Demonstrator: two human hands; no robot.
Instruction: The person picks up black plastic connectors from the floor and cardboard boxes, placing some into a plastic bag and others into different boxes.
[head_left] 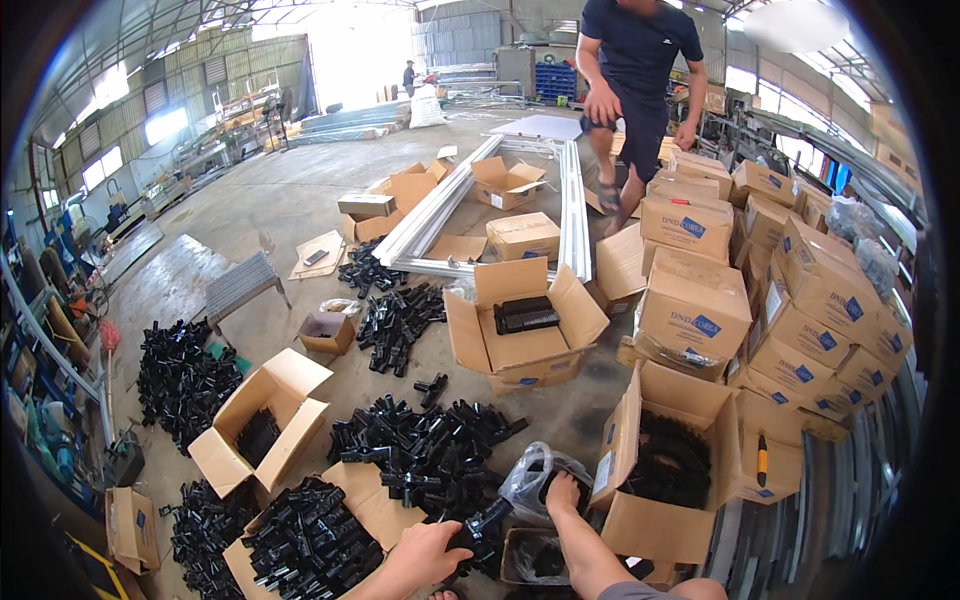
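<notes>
My left hand [428, 552] is at the bottom middle, its fingers closed round a black fitting [487, 525] that points up and right. To its right, my right hand [563, 496] reaches into a clear plastic bag [525, 488]. Its fingertips are down among dark contents, so what they touch is hidden. A small carton [512, 560] with a plastic liner and dark pieces stands below the bag. Beyond my hands lies a heap of black fittings [415, 445]. An open carton [375, 497] of similar fittings sits left of my left hand.
An open carton [715, 510] of black parts stands at right, near stacked closed cartons [690, 315]. A utility knife [762, 460] rests on one. More open cartons [525, 360] and fitting heaps [185, 380] surround me. A person [640, 60] walks beyond white frames [430, 225].
</notes>
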